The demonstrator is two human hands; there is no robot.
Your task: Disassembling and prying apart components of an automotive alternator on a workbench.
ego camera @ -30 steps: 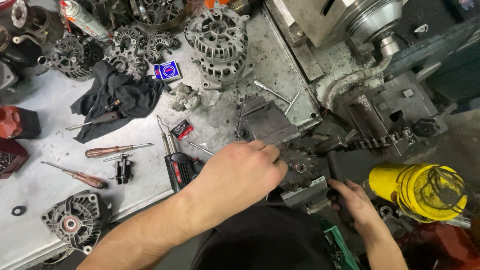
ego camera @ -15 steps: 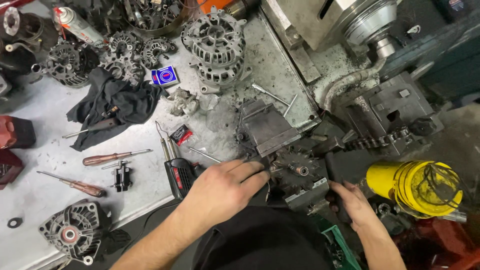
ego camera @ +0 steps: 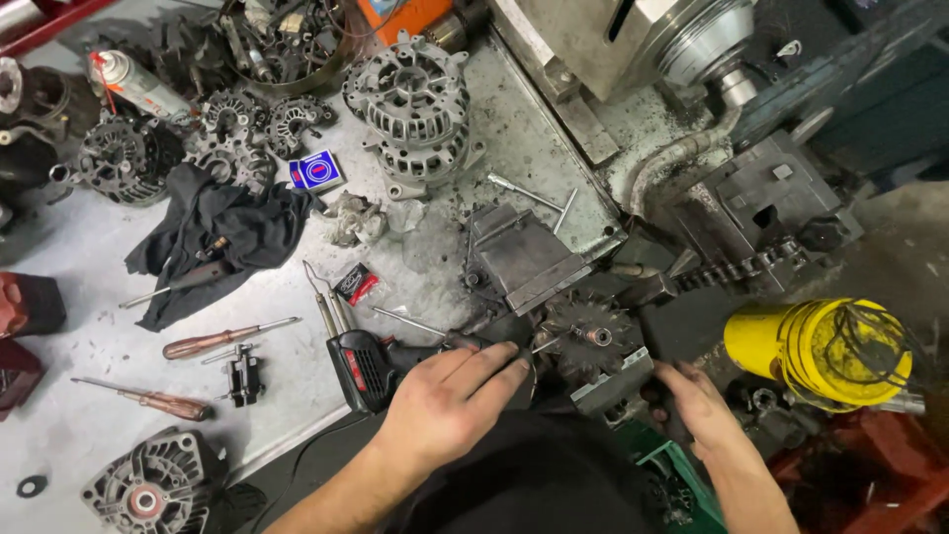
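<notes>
My left hand (ego camera: 445, 405) lies over a black and red hand-held power tool (ego camera: 368, 368), fingers wrapped along its dark front end. The tool's tip points at a round finned alternator part (ego camera: 593, 336), which sits in a grey clamp (ego camera: 613, 388) at the bench edge. My right hand (ego camera: 697, 400) is just right of the clamp, its fingers curled around the clamp's dark side. A grey metal block (ego camera: 524, 255) stands right behind the finned part.
Alternator housings (ego camera: 415, 109) (ego camera: 148, 485), screwdrivers (ego camera: 222, 339) (ego camera: 148, 399), a black rag (ego camera: 213, 237), a small blue box (ego camera: 314, 171) and a spray can (ego camera: 138, 84) litter the bench. A lathe (ego camera: 692, 59) stands behind, and a yellow cylinder (ego camera: 816, 351) lies on the right.
My left hand has drawn back from over the finned part toward me and closed on the power tool. My right hand has stayed by the clamp.
</notes>
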